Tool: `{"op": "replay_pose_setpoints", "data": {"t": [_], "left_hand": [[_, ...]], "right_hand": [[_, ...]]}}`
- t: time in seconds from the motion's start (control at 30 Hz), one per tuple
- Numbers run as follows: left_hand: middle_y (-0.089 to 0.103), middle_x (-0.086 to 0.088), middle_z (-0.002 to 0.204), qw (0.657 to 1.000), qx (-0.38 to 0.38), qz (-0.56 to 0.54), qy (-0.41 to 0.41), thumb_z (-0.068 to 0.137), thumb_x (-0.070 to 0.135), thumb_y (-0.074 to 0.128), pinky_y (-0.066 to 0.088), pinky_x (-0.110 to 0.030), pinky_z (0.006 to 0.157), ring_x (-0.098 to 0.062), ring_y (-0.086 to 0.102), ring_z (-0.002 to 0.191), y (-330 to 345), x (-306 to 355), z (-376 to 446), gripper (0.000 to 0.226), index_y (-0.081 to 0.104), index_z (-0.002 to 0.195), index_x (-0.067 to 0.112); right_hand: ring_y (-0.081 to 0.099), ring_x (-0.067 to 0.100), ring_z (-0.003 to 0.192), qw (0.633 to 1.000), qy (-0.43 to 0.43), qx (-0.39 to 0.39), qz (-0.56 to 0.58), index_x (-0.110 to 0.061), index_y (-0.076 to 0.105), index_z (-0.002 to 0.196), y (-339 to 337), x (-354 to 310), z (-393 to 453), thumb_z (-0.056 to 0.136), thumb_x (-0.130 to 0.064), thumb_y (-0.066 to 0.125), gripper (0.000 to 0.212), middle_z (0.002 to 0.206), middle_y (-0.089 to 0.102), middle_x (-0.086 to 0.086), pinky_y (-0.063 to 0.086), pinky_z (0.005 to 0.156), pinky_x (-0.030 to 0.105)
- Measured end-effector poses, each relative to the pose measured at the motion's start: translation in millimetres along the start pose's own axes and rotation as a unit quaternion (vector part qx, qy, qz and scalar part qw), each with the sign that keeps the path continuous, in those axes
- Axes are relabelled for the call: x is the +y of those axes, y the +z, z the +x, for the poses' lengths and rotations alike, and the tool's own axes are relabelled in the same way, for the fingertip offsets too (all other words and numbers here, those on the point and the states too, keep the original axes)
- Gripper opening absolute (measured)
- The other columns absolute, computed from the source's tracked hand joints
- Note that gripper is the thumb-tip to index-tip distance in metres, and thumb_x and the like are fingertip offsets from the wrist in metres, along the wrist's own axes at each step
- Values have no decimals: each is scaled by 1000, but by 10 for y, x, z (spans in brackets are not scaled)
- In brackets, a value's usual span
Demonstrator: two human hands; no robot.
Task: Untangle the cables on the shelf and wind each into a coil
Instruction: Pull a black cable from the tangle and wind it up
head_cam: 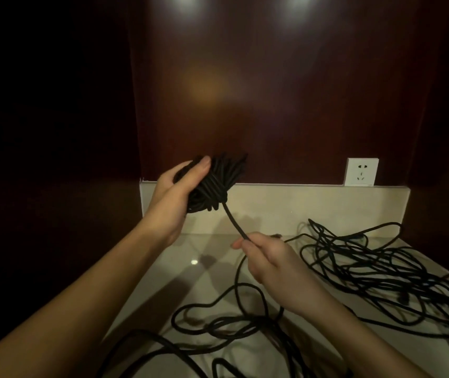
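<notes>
The left hand (175, 186) is raised above the pale polished stone shelf (212, 271), its fingers and thumb curled round a thick bundle of wound black cable (215, 184). The bundle's long axis runs diagonally, from lower left by the palm up to the right toward the dark wooden back panel (272, 105).

1 taut strand of black cable (234, 223) leaves the bundle's lower edge and slants down and to the right into the right hand (268, 257), which pinches it between thumb and curled fingers, lower and nearer the camera. Below that hand the cable falls in loose loops (226, 323) across the near part of the shelf.

A tangled heap of thin black cables (376, 271) sprawls on the right of the shelf, well apart from the bundle. A white wall socket (361, 171) sits on the back panel above the pale stone upstand (313, 203).
</notes>
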State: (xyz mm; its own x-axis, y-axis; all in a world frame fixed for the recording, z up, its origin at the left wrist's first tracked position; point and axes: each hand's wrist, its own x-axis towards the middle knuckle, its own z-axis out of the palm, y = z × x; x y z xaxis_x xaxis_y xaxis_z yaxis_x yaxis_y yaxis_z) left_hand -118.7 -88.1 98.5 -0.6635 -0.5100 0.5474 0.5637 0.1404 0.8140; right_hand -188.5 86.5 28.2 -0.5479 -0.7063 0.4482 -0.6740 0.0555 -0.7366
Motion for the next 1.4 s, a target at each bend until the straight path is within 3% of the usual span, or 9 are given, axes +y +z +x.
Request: {"op": "replay_pose_setpoints", "data": {"t": [0.13, 0.2, 0.3, 0.4, 0.57, 0.7, 0.93, 1.23, 1.4], "left_hand": [[72, 2, 100, 966, 64, 218, 126, 89, 40, 73, 56, -33, 76, -18, 69, 93, 26, -33, 87, 35, 66, 115, 18], [68, 1, 112, 868, 80, 431, 236, 88, 49, 69, 49, -34, 86, -21, 59, 105, -51, -97, 163, 49, 59, 130, 26], [60, -9, 95, 717, 62, 612, 326, 90, 61, 58, 50, -38, 67, -32, 53, 96, -137, -114, 226, 55, 58, 132, 25], [57, -7, 87, 653, -79, 672, 341, 88, 73, 46, 52, -39, 60, -30, 52, 90, -154, -202, 219, 63, 62, 127, 26], [67, 7, 96, 784, -226, 547, 189, 79, 80, 42, 50, -41, 83, -14, 56, 91, -119, -235, 124, 65, 64, 121, 35], [68, 13, 85, 789, -253, 540, 148, 64, 84, 59, 52, -37, 79, -6, 61, 85, 37, -194, 25, 65, 65, 110, 40], [73, 2, 96, 937, -247, 242, 49, 87, 25, 76, 55, -24, 78, -13, 72, 94, 46, -77, 72, 29, 69, 113, 16], [72, -13, 103, 987, -140, -47, -63, 86, 27, 62, 55, -27, 79, -23, 70, 95, -69, -81, 66, 30, 73, 108, 11], [73, -6, 91, 953, -21, -277, -119, 85, 41, 58, 58, -27, 67, -15, 70, 78, -93, 74, 99, 36, 75, 100, 13]], "right_hand": [[51, 1, 54, 998, 28, -19, -47, -15, 68, 98, -7, -1, -18, 104, -31, 45, 28, 58, 54, -10, 38, 56, 16], [57, 8, 61, 992, 57, -41, -101, -13, 66, 92, -50, 45, -15, 103, -37, 46, 32, 67, 62, 0, 44, 61, 26], [61, 18, 73, 972, 7, -50, -230, -23, 60, 91, -191, 87, -30, 102, -43, 43, 29, 77, 64, 2, 51, 70, 37], [64, 14, 75, 930, -151, -34, -333, -25, 68, 102, -474, -74, 119, 95, -56, 35, 46, 83, 69, -5, 53, 72, 40], [66, 8, 80, 926, -239, 10, -292, -26, 74, 96, -892, -222, 572, 87, -59, 51, 41, 87, 71, -11, 53, 69, 42], [60, 7, 69, 917, -273, 42, -288, -27, 71, 89, -811, -251, 741, 84, -59, 58, 35, 76, 66, -10, 50, 62, 42], [62, 16, 69, 944, -264, 108, -166, -21, 66, 88, -802, -247, 1066, 80, -57, 65, 37, 74, 66, -5, 49, 66, 42], [56, 8, 61, 947, -235, 145, -163, -21, 67, 93, -662, -9, 1304, 91, -51, 54, 33, 67, 61, -10, 46, 60, 39], [52, 12, 51, 960, -203, 144, -126, -15, 62, 93, -483, 157, 1258, 100, -23, 58, 11, 54, 54, -4, 46, 60, 38]]}}
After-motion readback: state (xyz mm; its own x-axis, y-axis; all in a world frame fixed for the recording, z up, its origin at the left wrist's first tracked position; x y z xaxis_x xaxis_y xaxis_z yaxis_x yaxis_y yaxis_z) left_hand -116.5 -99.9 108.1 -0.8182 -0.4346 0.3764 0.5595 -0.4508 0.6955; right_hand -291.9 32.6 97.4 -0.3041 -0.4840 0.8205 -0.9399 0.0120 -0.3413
